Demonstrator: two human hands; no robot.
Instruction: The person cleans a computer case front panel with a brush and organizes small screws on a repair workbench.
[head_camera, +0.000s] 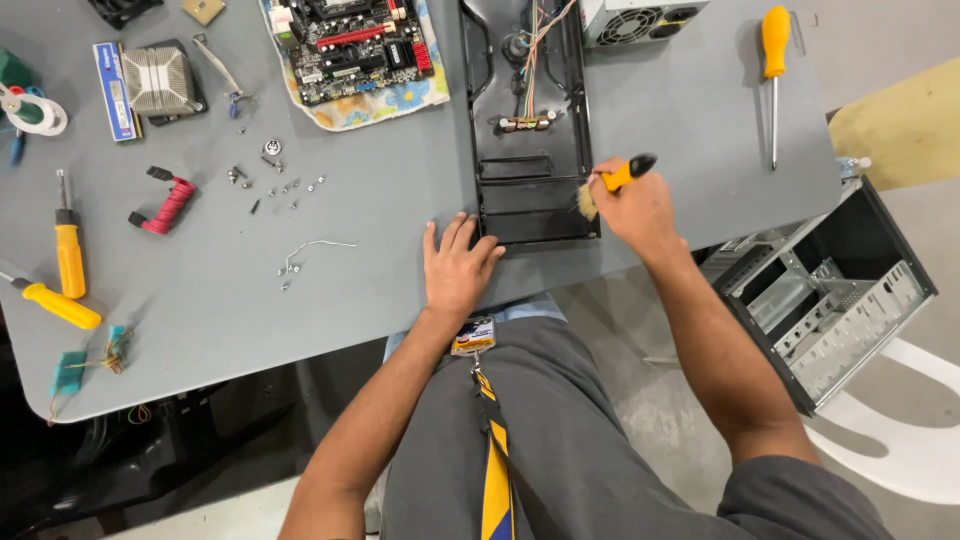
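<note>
Two hands are busy at my grey table (400, 200). My right hand (640, 210) has its fingers curled tight around a small brush (612, 182) with a yellow and black handle. I hold it low, near the hairs, so the pale bristles press on the right edge of the long black panel (527, 130). I think that grip lets me sweep with small, sure strokes.

My left hand (458, 268) lies flat with its fingers spread wide and holds nothing. It rests on the table, with its fingertips at the near left corner of the panel, and I guess this keeps the panel from sliding while I brush. The panel lies straight out in front of me, with thin coloured wires (535, 45) running down its middle.

Other parts are pushed away to the sides. A green circuit board (350, 45) sits on a flowery cloth (355, 110), maybe to keep it off the bare table. Tiny screws (290, 188) lie in one loose bunch. A yellow screwdriver (773, 75) waits on the right, and two more yellow tools (62, 270) lie on the left. An open metal computer case (830, 300) rests on a white chair (920, 440) beside me.
</note>
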